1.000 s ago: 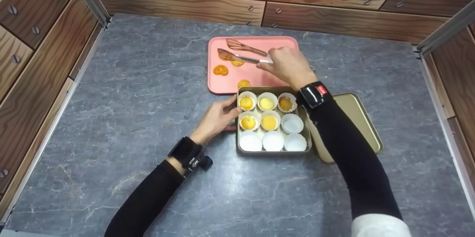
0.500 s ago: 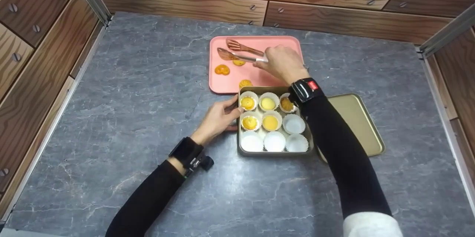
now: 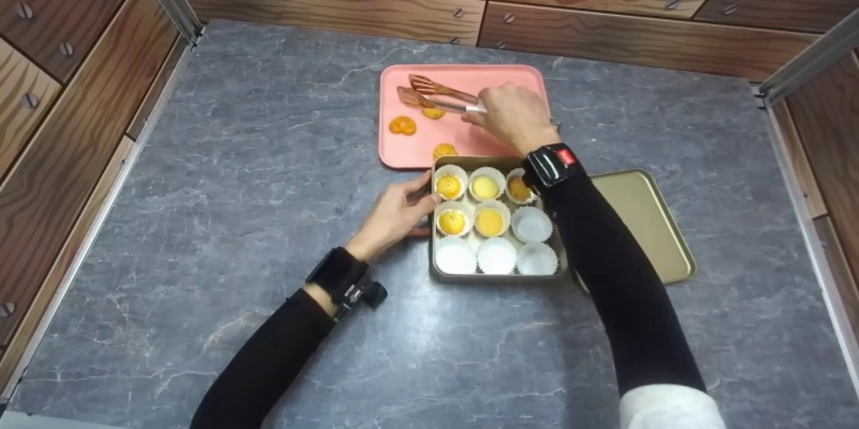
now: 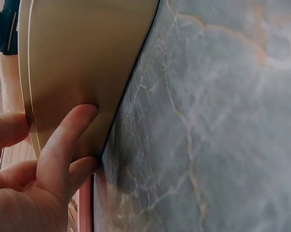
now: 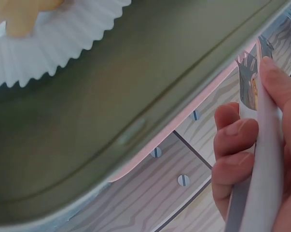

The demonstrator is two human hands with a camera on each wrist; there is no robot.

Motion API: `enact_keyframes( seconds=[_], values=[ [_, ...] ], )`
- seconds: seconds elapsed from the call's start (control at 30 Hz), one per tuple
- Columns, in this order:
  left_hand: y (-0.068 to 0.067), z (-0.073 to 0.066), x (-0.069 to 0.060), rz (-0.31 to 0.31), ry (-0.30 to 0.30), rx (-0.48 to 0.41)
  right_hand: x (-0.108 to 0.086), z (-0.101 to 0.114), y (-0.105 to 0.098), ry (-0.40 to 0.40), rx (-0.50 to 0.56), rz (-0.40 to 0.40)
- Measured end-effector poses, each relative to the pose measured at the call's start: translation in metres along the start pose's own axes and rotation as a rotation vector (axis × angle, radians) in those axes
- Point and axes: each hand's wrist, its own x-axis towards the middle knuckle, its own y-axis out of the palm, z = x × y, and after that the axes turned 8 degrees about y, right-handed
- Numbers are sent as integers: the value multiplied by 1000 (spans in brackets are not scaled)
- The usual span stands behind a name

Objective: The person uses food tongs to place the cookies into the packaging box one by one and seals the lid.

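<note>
My right hand (image 3: 513, 113) grips the white handles of a pair of tongs (image 3: 449, 107) over a pink tray (image 3: 473, 140). The slotted tong ends stand slightly apart, above small golden cookies; whether they touch one is unclear. A pretzel-shaped cookie (image 3: 402, 125) lies on the tray's left. My left hand (image 3: 392, 214) holds the left side of a gold tin (image 3: 496, 276), its thumb at the rim and its fingers against the outer wall (image 4: 87, 63). White paper cups fill the tin; the back and middle rows hold cookies, while the front cups (image 3: 496, 256) hold none.
A gold lid (image 3: 644, 227) lies to the right of the tin, partly under my right forearm. Another cookie (image 3: 443, 151) sits at the tray's front edge, close behind the tin. Wood-patterned panels (image 3: 376, 6) border the grey marbled tabletop (image 3: 268, 113).
The two tong ends have come closer to each other. My right hand and wrist have shifted slightly left, covering more of the tin's back right cup. My left hand stays at the tin.
</note>
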Motion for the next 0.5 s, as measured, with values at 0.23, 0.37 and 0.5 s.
enact_keyframes(
  seconds=[0.23, 0.37, 0.5],
  values=[
    [0, 1, 0, 4, 3, 8, -5, -6, -1, -10, 16, -39],
    [-1, 1, 0, 1, 12, 14, -9, -10, -4, -7, 60, -51],
    [-1, 1, 0, 0, 24, 4, -14, -14, -7, 18, 114, -45]
  ],
)
